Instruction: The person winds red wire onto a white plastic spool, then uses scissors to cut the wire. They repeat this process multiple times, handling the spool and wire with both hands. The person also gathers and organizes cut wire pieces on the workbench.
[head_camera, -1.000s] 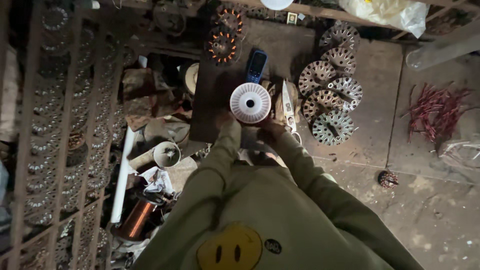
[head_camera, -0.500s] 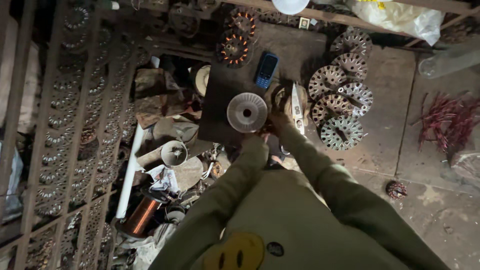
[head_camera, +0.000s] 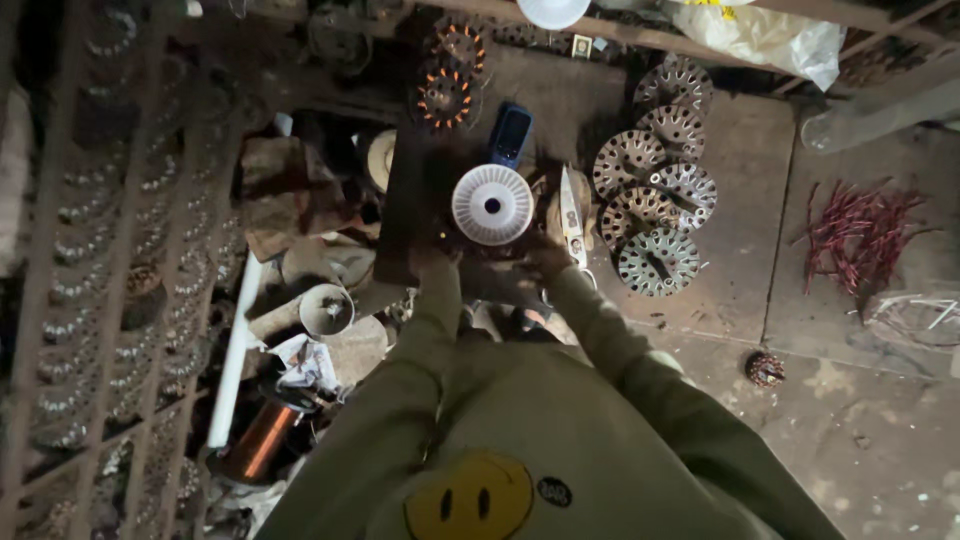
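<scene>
white ribbed disc (head_camera: 492, 204) on dark board (head_camera: 415, 190), centre | left hand (head_camera: 432, 262) at its 7 o'clock, right hand (head_camera: 542, 258) at 5 o'clock (grip of either unreadable, both dim) | blue phone (head_camera: 511, 134) at 12 | metal stator rings (head_camera: 650, 195) at 3

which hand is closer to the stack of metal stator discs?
Right. The right hand sits just left of the stator discs, by the white-handled tool. The left hand is farther, beyond the white ribbed disc.
</scene>
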